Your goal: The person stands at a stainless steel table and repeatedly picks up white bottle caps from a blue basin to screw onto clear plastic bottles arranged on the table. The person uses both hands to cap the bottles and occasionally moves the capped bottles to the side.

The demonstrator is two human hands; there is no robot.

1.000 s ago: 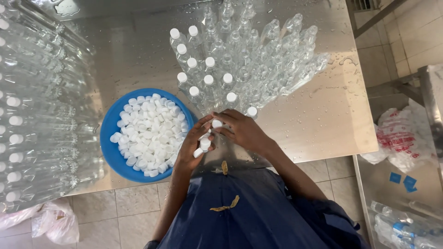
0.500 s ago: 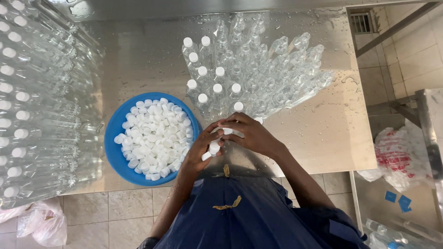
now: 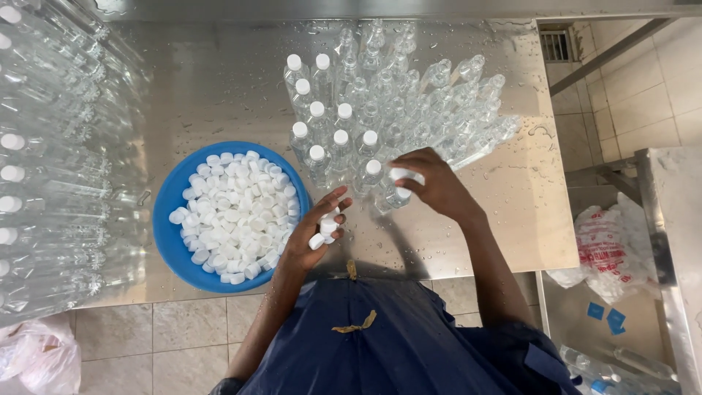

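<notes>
white cap (image 3: 401, 174) gripped in right hand (image 3: 431, 183) fingers atop clear bottle (image 3: 397, 196), left hand (image 3: 316, 232) clutching spare caps (image 3: 325, 228)

Bright, even overhead light. Glare on wet steel table (image 3: 219, 88) and clear bottles (image 3: 409, 110). Soft shadows below both hands, toward the table's near edge. Sharp at centre; wide-angle stretch at left edge, bottles there smeared. No motion blur.
</notes>
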